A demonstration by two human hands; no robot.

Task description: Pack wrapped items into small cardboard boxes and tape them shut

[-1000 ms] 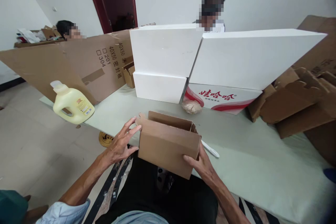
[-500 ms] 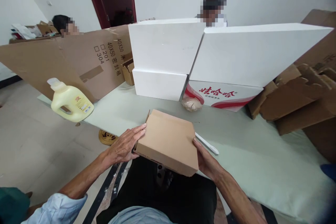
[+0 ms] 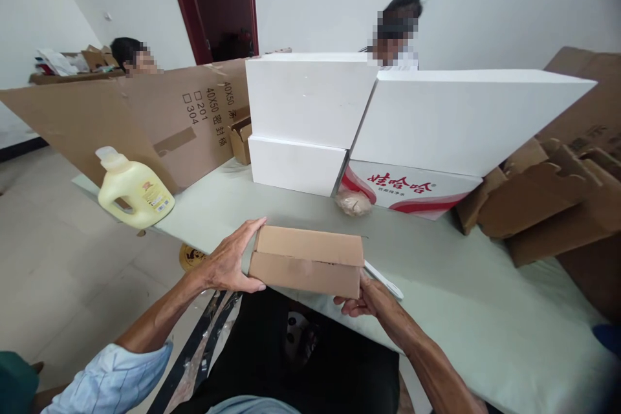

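A small brown cardboard box sits at the near edge of the pale green table, its lid folded shut. My left hand wraps the box's left end, thumb under and fingers over the top corner. My right hand grips the box's lower right corner from below. A white strip-like object lies on the table just right of the box, partly hidden by it.
White foam slabs and a red-printed carton stand across the table. A large cardboard sheet leans at left behind a yellow jug. Folded cardboard boxes pile at right. Two people sit beyond the barriers.
The box went from open and upright to tipped over, then came to rest with its lid shut. Both hands shifted along with it to its ends.
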